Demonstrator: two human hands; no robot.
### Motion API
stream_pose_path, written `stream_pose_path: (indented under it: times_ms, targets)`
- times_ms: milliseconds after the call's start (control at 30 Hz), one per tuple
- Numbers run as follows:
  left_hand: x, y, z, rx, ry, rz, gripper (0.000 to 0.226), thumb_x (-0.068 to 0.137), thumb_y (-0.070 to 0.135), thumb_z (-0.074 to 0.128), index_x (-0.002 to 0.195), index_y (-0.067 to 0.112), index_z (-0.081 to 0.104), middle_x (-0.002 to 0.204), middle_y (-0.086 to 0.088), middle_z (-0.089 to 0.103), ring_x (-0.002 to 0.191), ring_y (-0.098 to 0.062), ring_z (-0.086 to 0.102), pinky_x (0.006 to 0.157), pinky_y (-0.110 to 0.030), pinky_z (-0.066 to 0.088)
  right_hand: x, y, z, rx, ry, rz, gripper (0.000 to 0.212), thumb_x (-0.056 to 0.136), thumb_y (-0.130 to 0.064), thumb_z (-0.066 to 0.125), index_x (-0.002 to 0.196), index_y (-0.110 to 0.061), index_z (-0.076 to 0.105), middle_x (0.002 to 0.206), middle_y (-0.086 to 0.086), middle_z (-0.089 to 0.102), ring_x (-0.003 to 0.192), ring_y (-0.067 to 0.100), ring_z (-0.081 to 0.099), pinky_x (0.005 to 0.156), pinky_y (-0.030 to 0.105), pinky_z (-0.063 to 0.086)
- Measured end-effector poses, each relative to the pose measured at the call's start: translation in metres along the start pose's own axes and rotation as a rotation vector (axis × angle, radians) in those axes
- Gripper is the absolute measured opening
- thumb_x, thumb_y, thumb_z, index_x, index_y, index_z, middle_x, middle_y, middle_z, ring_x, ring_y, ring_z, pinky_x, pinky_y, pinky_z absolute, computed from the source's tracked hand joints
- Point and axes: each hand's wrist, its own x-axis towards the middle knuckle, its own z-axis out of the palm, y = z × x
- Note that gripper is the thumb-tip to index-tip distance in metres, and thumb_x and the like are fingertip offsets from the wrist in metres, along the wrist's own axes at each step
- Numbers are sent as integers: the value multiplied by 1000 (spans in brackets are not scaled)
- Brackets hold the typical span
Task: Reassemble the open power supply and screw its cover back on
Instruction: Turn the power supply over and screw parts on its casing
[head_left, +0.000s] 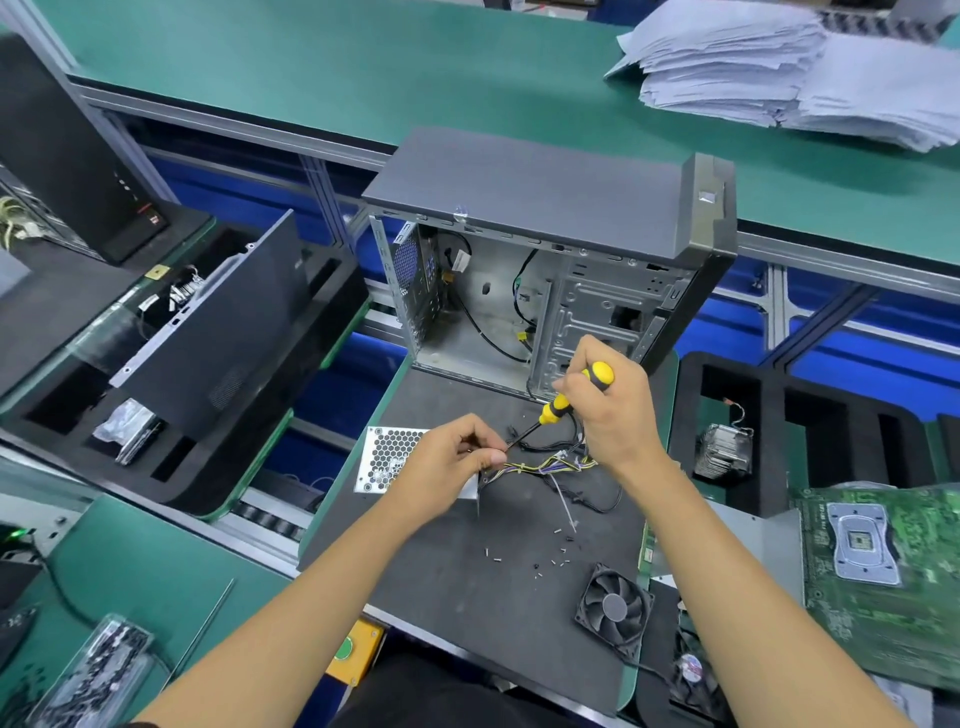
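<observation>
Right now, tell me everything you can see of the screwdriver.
The screwdriver has a yellow and black handle and a thin dark shaft. The right hand grips the handle, holding the tool slanted, tip down and toward the left. The tip ends beside the left hand, whose fingers pinch at the top edge of the power supply. Whether the tip sits in a screw cannot be seen.
</observation>
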Motion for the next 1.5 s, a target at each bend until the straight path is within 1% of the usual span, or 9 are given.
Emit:
stream_pose_path:
  times_ms: [167,300,433,600,833,1067,1300,1433,1500]
  targets:
    - [-3,0,0,29,-40,-2,15,91,10,76,87,22,68,88,-1,76,86,-24,74,85,-38,59,-4,-2,2,-14,-26,-19,25,76,-23,61,61,-24,42,51,-11,38,56,15,37,54,38,40]
    - [-4,0,-1,13,-70,0,15,92,7,73,87,20,67,84,-6,75,80,-20,73,81,-32,59,-6,-7,5,-11,-36,-34,27,77,-20,61,60,-27,41,50,-13,36,55,9,36,54,31,37]
    - [-5,-3,-6,-21,-47,-2,21,93,3,70,87,22,67,84,-4,76,81,-18,73,82,-35,59,-5,-11,6,-8,-72,-63,30,77,-10,62,60,-25,42,50,-14,36,52,5,34,51,12,33]
    - [-7,-3,-11,-16,-99,-14,36,96,1,63,84,35,69,92,-7,77,86,-21,75,84,-35,60,-6,-14,9,-11,-98,-77,29,76,-10,62,60,-22,41,51,-14,37,54,5,34,52,15,33]
    - [-11,-10,-18,-52,-106,-12,28,96,-1,58,86,24,67,92,-8,78,86,-22,76,83,-30,59,-7,-15,19,-25,-123,-56,24,75,-14,63,62,-17,44,55,8,39,56,12,37,52,20,37]
    - [-5,-18,-35,-71,-184,-45,25,96,-4,55,87,16,68,85,-7,78,84,-19,75,79,-24,56,-8,-24,31,-117,-278,-125,18,72,-26,62,66,-23,45,53,-12,41,54,6,36,52,16,31]
    - [5,-22,-54,-116,-220,20,41,96,-1,58,82,35,73,88,-4,78,88,-21,75,82,-27,58,0,-34,49,-106,-239,-113,18,73,-23,61,65,-20,46,55,-7,42,53,4,42,53,13,33]
    - [14,-25,-68,-211,-269,32,29,95,8,60,103,32,76,104,-4,79,102,-22,75,85,-23,57,7,-37,55,-129,-192,-97,17,73,-27,60,65,-21,46,57,6,44,55,6,38,53,15,34]
    - [21,-27,-76,-212,-293,50,26,100,24,55,120,27,71,113,-2,77,109,-20,72,88,-25,57,11,-34,55,-135,-163,-81,20,74,-20,62,65,-23,45,56,0,44,55,8,38,52,20,35]
